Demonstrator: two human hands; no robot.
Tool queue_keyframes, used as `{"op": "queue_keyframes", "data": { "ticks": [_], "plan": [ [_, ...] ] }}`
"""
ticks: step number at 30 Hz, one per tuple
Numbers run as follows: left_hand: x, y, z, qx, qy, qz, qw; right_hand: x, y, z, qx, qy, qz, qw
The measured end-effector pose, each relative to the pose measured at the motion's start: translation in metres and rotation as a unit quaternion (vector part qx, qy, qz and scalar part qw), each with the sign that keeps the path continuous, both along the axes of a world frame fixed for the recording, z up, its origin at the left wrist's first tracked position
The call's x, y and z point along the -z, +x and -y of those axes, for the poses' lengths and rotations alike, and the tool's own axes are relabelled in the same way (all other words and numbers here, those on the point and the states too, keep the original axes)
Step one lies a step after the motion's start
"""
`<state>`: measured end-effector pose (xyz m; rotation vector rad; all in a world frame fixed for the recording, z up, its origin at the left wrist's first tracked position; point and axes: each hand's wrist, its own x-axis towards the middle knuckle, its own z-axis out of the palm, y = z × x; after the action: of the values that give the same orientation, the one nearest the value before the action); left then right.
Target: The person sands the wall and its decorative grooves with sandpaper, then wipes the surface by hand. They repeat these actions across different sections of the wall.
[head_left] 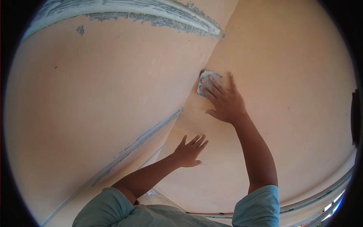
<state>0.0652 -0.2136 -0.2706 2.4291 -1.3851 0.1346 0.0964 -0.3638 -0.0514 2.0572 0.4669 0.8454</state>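
Observation:
My right hand (pixel 226 101) presses a piece of sandpaper (pixel 201 80) flat against the peach-coloured wall (pixel 287 98), right beside the corner line. The sheet is pale with blue print on its back, and its edges look ragged; my fingers cover part of it. The little finger is spread off the sheet and lies on the wall. Lower and to the left, my left hand (pixel 188 154) rests on the same wall, fingers spread, with nothing in it.
An adjoining surface (pixel 102 75) meets the wall at the corner. It carries a grey-white band (pixel 151 11) with rough, patchy edges along the top and a narrower grey strip (pixel 140 140) lower down. A dark object (pixel 355 117) stands at the right edge, above a curved rail (pixel 317 195).

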Motion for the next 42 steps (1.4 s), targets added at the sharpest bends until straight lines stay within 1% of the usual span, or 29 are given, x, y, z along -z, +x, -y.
{"op": "queue_keyframes", "data": {
  "ticks": [2,4,6,7,9,10,11,12,14,15,17,18,20,23,24,25,26,27,29,30,31,33,34,36,37,38,40,41,42],
  "plan": [
    [0.009,0.002,-0.010,0.016,0.019,-0.019,1.000,0.004,-0.002,-0.003,0.018,0.004,-0.126,0.992],
    [0.016,0.000,-0.013,0.037,0.048,-0.054,0.997,-0.030,-0.005,0.002,-0.025,0.051,0.054,0.997],
    [0.022,-0.005,-0.014,0.051,0.034,-0.069,0.996,-0.070,0.000,0.008,0.010,0.120,0.265,0.957],
    [0.024,-0.008,-0.014,0.067,0.020,-0.081,0.994,-0.086,0.005,0.015,-0.032,0.177,0.326,0.928],
    [0.029,-0.012,-0.016,0.073,-0.004,-0.086,0.994,-0.074,0.015,0.014,0.006,0.173,0.346,0.922],
    [0.032,-0.013,-0.018,0.076,-0.014,-0.085,0.993,-0.052,0.013,0.004,-0.017,0.101,0.224,0.969],
    [0.035,-0.015,-0.023,0.081,-0.018,-0.085,0.993,-0.031,0.010,-0.003,-0.037,0.031,0.097,0.994],
    [0.038,-0.014,-0.028,0.081,-0.016,-0.091,0.992,-0.025,0.010,-0.003,-0.037,0.034,0.092,0.995],
    [0.036,-0.007,-0.040,0.040,-0.079,-0.114,0.990,-0.014,0.009,0.000,-0.047,-0.026,0.020,0.998],
    [0.037,-0.005,-0.046,0.020,-0.107,-0.120,0.987,-0.008,0.009,0.000,-0.041,-0.020,0.005,0.999],
    [0.038,-0.001,-0.054,0.009,-0.152,-0.104,0.983,-0.009,0.015,-0.008,-0.029,0.011,0.120,0.992],
    [0.032,-0.002,-0.058,0.012,-0.161,-0.112,0.981,-0.008,0.016,-0.009,-0.018,0.019,0.110,0.994],
    [0.023,-0.007,-0.066,0.018,-0.165,-0.122,0.979,-0.007,0.020,-0.011,0.022,0.120,0.306,0.944],
    [0.026,-0.022,-0.074,0.019,-0.187,-0.130,0.973,0.009,0.022,-0.018,0.034,0.187,0.296,0.936],
    [0.031,-0.027,-0.078,0.026,-0.194,-0.127,0.972,0.019,0.024,-0.010,0.031,0.185,0.293,0.938],
    [0.033,-0.029,-0.083,0.031,-0.201,-0.122,0.971,0.031,0.027,0.006,-0.050,0.129,0.143,0.980],
    [0.031,-0.033,-0.089,0.026,-0.205,-0.122,0.971,0.034,0.024,0.008,-0.131,0.068,-0.012,0.989],
    [0.027,-0.037,-0.095,0.030,-0.182,-0.146,0.972,0.030,0.024,0.011,-0.139,0.063,-0.014,0.988],
    [0.030,-0.044,-0.104,0.029,-0.159,-0.174,0.971,0.017,0.010,-0.005,-0.040,0.024,0.072,0.996],
    [0.036,-0.047,-0.105,0.037,-0.159,-0.149,0.975,0.011,0.004,-0.016,0.067,0.073,0.114,0.989],
    [0.038,-0.049,-0.108,0.044,-0.159,-0.122,0.979,0.009,0.003,-0.016,0.063,0.074,0.113,0.989],
    [0.032,-0.055,-0.118,0.038,-0.166,-0.117,0.978,-0.001,0.008,-0.006,0.087,0.199,0.317,0.923],
    [0.030,-0.059,-0.122,0.041,-0.170,-0.118,0.978,0.006,0.007,-0.002,0.131,0.203,0.320,0.916],
    [0.033,-0.063,-0.126,0.032,-0.198,-0.113,0.973,0.049,-0.001,-0.007,0.153,0.163,0.236,0.946],
    [0.034,-0.064,-0.129,0.029,-0.221,-0.104,0.969,0.074,-0.010,-0.005,0.105,0.125,0.138,0.977],
    [0.033,-0.067,-0.133,0.028,-0.220,-0.100,0.970,0.097,-0.014,0.005,0.024,0.076,0.098,0.992],
    [0.026,-0.069,-0.140,0.016,-0.240,-0.121,0.963,0.110,-0.022,0.018,-0.074,0.067,0.092,0.991],
    [0.024,-0.066,-0.140,0.009,-0.241,-0.115,0.964,0.105,-0.015,0.022,-0.082,0.067,0.096,0.990],
    [0.025,-0.066,-0.139,-0.002,-0.255,-0.136,0.957,0.104,-0.016,0.028,-0.145,0.107,0.083,0.980]
  ]
}}
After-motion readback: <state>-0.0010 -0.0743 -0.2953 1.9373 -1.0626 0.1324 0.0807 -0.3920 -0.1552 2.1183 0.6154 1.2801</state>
